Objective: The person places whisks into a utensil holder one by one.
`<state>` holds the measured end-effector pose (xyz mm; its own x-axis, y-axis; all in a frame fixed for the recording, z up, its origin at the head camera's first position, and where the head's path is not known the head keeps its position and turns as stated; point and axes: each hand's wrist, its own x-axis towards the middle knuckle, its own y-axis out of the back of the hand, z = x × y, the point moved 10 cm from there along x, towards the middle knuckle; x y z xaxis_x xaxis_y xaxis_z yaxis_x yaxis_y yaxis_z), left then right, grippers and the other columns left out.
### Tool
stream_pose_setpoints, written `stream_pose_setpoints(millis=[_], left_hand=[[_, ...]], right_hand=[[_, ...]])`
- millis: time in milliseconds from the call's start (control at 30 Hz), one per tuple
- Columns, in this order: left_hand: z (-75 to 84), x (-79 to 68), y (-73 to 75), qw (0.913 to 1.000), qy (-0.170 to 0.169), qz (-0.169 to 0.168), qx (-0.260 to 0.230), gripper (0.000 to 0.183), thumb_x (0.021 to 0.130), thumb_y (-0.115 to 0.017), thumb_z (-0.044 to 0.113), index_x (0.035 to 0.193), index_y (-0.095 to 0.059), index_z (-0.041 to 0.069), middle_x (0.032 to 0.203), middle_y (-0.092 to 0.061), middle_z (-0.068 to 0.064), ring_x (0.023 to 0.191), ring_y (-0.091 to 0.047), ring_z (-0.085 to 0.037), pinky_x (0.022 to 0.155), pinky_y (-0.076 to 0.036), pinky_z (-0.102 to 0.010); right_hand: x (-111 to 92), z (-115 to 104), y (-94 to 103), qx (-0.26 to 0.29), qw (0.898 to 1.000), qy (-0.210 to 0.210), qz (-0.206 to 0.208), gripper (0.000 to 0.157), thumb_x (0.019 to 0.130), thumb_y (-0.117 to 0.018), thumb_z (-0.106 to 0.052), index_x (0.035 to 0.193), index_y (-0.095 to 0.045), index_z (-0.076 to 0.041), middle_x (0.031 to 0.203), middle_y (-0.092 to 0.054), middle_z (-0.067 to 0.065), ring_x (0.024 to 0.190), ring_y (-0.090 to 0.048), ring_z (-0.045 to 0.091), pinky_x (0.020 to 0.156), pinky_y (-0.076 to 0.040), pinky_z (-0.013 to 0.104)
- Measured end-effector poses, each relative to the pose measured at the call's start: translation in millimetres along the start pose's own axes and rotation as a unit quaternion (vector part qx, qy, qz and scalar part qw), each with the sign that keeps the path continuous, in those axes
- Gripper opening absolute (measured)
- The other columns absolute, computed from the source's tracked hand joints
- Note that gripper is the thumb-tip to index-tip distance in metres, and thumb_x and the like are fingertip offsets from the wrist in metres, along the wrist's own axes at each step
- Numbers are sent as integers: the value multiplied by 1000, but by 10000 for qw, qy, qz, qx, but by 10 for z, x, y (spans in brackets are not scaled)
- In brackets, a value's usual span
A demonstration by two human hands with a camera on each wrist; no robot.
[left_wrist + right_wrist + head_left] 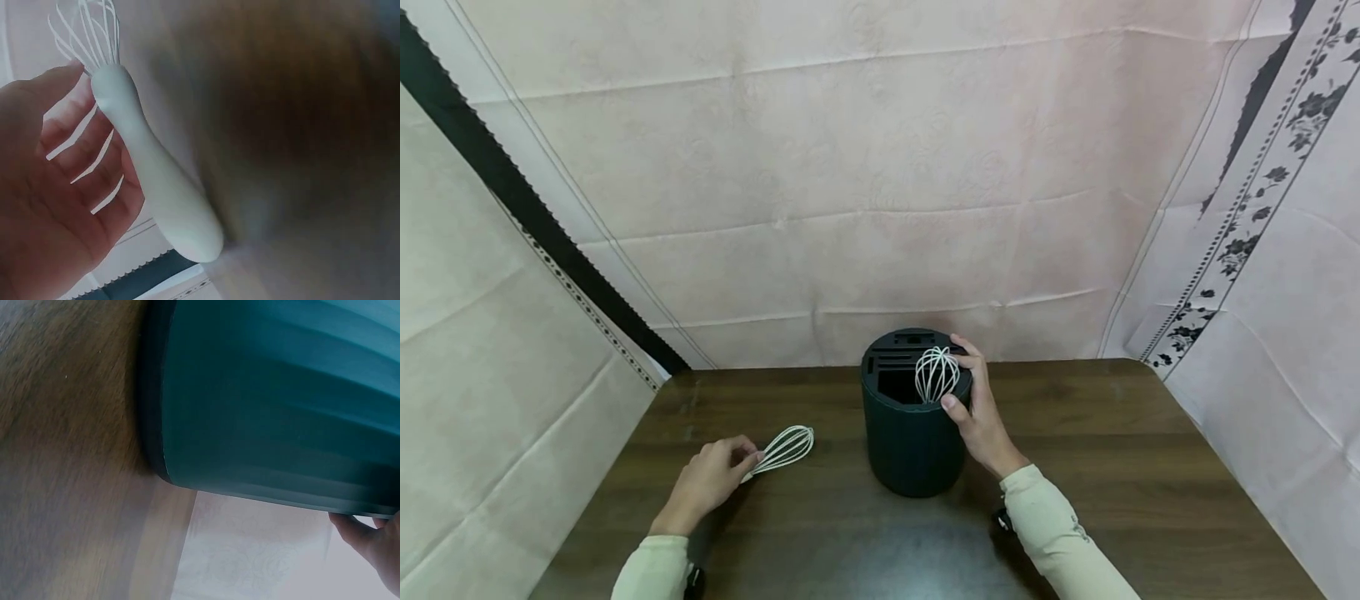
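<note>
My left hand (711,479) pinches a whisk (785,450) between thumb and fingers, just where the white wires meet the handle. Its pale, smooth handle (159,165) runs along beside the fingers in the left wrist view. A dark green, round utensil holder (913,450) stands upright on the table, with a slotted top. My right hand (981,408) grips its right side at the rim, thumb in front and fingers behind. A second whisk (937,375) stands in the holder's large opening, wires up, its handle hidden inside. The holder's ribbed wall (269,412) fills much of the right wrist view.
A brown wooden table (820,542) lies under both hands. Behind it hangs a creased pale cloth (865,183), with more cloth along the left and the right sides. The holder stands near the table's back edge.
</note>
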<state>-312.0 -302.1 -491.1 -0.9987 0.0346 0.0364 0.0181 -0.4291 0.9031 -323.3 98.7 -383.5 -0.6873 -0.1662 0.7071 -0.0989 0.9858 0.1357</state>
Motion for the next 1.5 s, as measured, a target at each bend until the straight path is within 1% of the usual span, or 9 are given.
stream_pose_setpoints(millis=[100, 233, 333, 533, 700, 900, 1000, 1300, 1500], left_hand=[[49, 25, -19, 9996, -43, -36, -274, 11, 98, -65, 29, 97, -70, 19, 87, -68, 6, 71, -58, -9, 62, -47, -33], [67, 22, -92, 9932, 176, -257, -1122, 8, 99, -60, 14, 100, -68, 12, 84, -64, 0, 64, -60, -14, 53, -51, -31], [44, -6, -175, 9797, 514, -457, -1883, 10, 99, -57, 8, 106, -65, 6, 83, -61, -7, 61, -61, -20, 48, -54, -33], [36, -51, -298, 9475, 815, -679, -3015, 21, 100, -54, 4, 120, -56, -2, 88, -62, -16, 66, -68, -25, 55, -59, -40], [-3, -106, -299, 9309, 922, -808, -3441, 33, 101, -55, 9, 131, -50, -3, 97, -64, -20, 70, -70, -28, 59, -59, -43], [-40, -220, -395, 9117, 1168, -1151, -3766, 63, 99, -63, 28, 149, -32, 6, 114, -60, -22, 80, -70, -28, 64, -60, -44], [-2, -271, -441, 9137, 1179, -1233, -3688, 73, 96, -67, 35, 150, -29, 5, 112, -61, -20, 81, -70, -27, 64, -60, -43], [94, -235, -413, 9400, 1362, -819, -3020, 70, 87, -78, 32, 139, -46, -2, 94, -66, -13, 70, -68, -22, 58, -59, -37], [97, -179, -440, 9373, 1576, -582, -3053, 59, 86, -79, 23, 132, -52, -2, 87, -71, -9, 66, -67, -20, 58, -59, -35]], right_hand=[[8, 0, 13, 24, 10000, -51, 24, 50, 93, -58, -32, 137, -44, -14, 160, -23, 6, 142, -31, 27, 108, -36, 23], [22, -7, 19, 27, 10000, -85, 28, 50, 93, -58, -35, 137, -44, -15, 160, -22, 5, 142, -31, 26, 108, -36, 23], [24, -3, 22, 8, 10000, -78, 25, 51, 94, -58, -36, 137, -43, -14, 160, -22, 7, 142, -30, 26, 109, -35, 24], [-6, 14, 17, 39, 9999, -139, 23, 52, 95, -57, -36, 137, -42, -9, 160, -21, 8, 140, -32, 27, 107, -37, 23], [-15, 14, 10, 58, 9998, -180, 37, 57, 95, -57, -39, 137, -40, -2, 160, -21, 10, 140, -33, 27, 107, -37, 22], [-34, 38, 19, 136, 9998, -163, 13, 55, 96, -57, -39, 137, -41, -6, 161, -20, 10, 139, -33, 28, 106, -39, 22], [-33, 38, 15, 155, 9997, -170, -13, 52, 96, -57, -39, 137, -41, -10, 160, -19, 13, 140, -32, 29, 106, -39, 22], [3, 20, -13, 187, 9995, -232, -47, 52, 96, -56, -43, 137, -41, -13, 161, -19, 7, 140, -32, 28, 106, -40, 23], [-3, 8, -9, 220, 9995, -195, -63, 54, 96, -57, -42, 137, -41, -10, 161, -19, 9, 140, -32, 29, 104, -42, 24]])
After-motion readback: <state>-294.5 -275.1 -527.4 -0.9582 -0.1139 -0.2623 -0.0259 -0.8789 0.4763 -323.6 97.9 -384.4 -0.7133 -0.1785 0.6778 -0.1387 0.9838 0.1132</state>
